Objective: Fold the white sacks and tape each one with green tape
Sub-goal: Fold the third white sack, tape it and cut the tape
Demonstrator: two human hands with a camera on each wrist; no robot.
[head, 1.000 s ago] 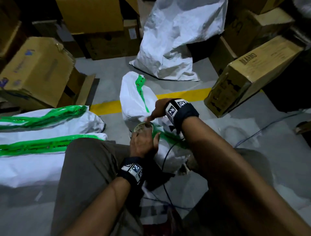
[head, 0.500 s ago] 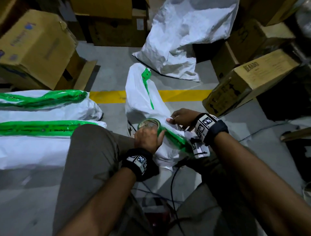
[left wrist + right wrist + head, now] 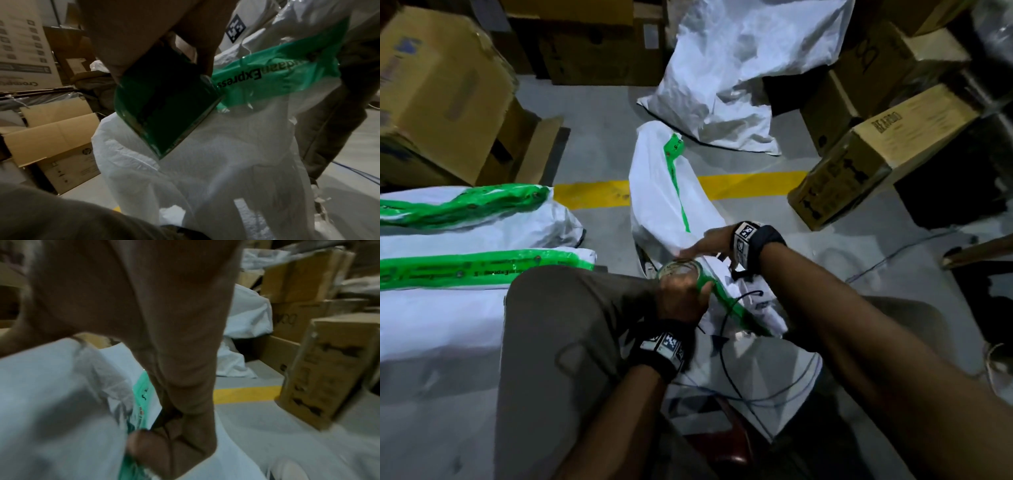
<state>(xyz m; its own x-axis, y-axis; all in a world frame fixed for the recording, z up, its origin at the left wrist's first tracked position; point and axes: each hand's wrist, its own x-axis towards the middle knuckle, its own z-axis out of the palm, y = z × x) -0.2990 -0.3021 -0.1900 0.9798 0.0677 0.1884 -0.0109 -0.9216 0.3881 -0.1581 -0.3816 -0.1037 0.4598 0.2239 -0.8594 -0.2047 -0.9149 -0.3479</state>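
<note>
A folded white sack [image 3: 657, 205] lies on the floor in front of me, with a green tape strip [image 3: 736, 311] stuck along it. My left hand [image 3: 681, 294] grips the green tape roll [image 3: 678, 269] against the sack. In the left wrist view the roll [image 3: 164, 110] feeds a printed green tape strip [image 3: 277, 69] onto the white sack [image 3: 216, 162]. Just beyond the roll, my right hand [image 3: 705, 241] pinches a fold of the sack. In the right wrist view its thumb [image 3: 144, 446] meets the fingers beside the tape.
Two taped sacks [image 3: 465, 209] [image 3: 482, 267] lie at the left. A loose white sack [image 3: 739, 68] leans at the back. Cardboard boxes stand at the left [image 3: 441, 85] and right [image 3: 876, 154]. A yellow floor line [image 3: 750, 185] crosses behind. Cables [image 3: 722, 359] trail between my knees.
My right hand left the far part of the tape, came back along the sack and now sits just beyond the roll. The left hand has kept its grip on the roll.
</note>
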